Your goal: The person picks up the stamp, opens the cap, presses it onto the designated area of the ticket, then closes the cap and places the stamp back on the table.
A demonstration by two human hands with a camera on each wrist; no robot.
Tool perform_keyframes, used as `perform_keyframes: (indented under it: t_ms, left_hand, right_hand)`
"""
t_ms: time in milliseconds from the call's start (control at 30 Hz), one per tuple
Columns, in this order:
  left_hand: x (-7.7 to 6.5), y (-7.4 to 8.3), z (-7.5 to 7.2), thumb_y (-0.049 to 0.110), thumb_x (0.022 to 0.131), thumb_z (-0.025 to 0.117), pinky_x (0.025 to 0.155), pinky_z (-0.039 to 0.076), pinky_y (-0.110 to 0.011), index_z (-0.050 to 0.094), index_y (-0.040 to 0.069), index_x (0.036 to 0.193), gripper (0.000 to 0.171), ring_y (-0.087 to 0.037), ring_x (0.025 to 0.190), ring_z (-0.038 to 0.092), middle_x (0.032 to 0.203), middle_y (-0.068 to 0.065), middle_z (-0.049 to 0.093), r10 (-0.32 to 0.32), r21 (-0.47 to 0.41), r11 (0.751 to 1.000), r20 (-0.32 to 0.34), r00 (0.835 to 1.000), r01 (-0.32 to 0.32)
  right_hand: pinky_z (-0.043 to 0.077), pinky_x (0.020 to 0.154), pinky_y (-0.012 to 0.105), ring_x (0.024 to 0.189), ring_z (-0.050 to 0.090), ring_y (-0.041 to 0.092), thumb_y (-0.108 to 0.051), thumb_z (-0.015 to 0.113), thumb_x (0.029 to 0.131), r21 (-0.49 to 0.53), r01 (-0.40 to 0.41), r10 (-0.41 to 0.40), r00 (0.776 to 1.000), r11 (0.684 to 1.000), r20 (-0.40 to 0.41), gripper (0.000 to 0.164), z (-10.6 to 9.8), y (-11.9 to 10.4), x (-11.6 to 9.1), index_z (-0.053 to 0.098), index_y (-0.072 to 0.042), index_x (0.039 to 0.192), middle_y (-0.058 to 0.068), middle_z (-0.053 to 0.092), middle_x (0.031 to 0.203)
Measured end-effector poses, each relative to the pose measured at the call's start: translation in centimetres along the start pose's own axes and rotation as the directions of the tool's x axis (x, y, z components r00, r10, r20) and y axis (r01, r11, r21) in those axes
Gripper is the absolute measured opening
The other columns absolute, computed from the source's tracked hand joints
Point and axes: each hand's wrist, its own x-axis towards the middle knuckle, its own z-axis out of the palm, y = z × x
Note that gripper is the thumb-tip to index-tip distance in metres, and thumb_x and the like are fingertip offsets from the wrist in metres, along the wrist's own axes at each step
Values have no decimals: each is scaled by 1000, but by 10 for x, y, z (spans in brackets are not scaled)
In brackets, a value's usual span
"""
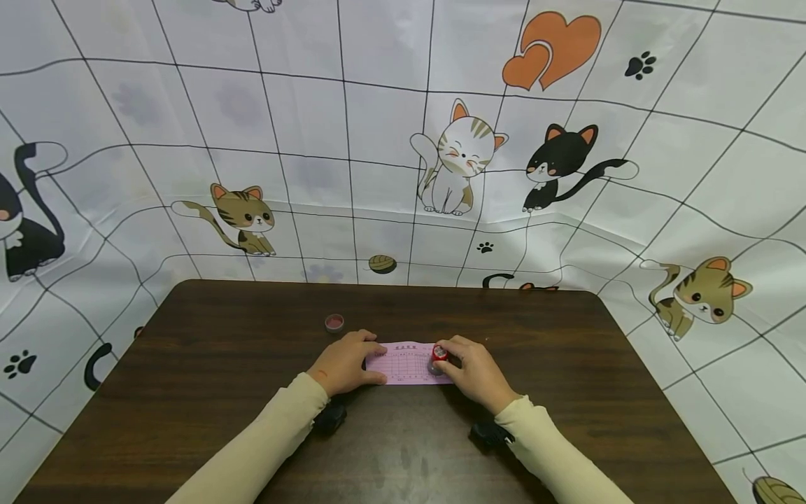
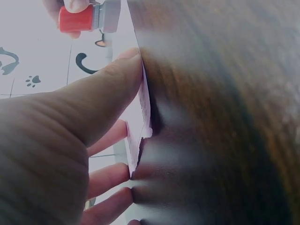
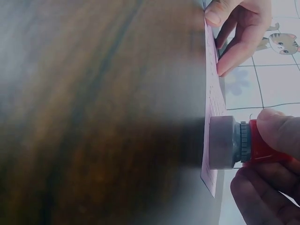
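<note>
A pink printed paper slip [image 1: 403, 365] with a table grid lies on the brown table. My left hand [image 1: 346, 364] presses down its left end, thumb at the near edge and fingers spread toward the far corner. In the right hand [image 1: 480, 372] is a red and grey hand stamp [image 1: 439, 354], pinched by its red top between thumb and fingers. The right wrist view shows the stamp's grey base [image 3: 222, 142] upright against the right part of the slip. Its underside is hidden.
A small round dish-like piece [image 1: 334, 323], reddish inside, sits behind the left hand. The dark wood table [image 1: 403, 448] ends at a white cloth backdrop [image 1: 378, 126] printed with cats and grid lines. Black wrist devices [image 1: 330, 418] hang beneath both wrists.
</note>
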Motion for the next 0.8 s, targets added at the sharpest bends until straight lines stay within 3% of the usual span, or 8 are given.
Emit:
perform_keyframes:
  t_ms: [800]
  left_hand:
    - [0,-2,1,44,81,89,107,49,-50,76,16,127,56,-33,130,57,142,-12,61,-27,-15,1000,-14,1000,27]
  right_hand:
    - [50,73,28,80,57,9,-18,84,88,-43,-48,47,999,998,-5,31,1,-8,-2,76,-9,116,-6,69,98]
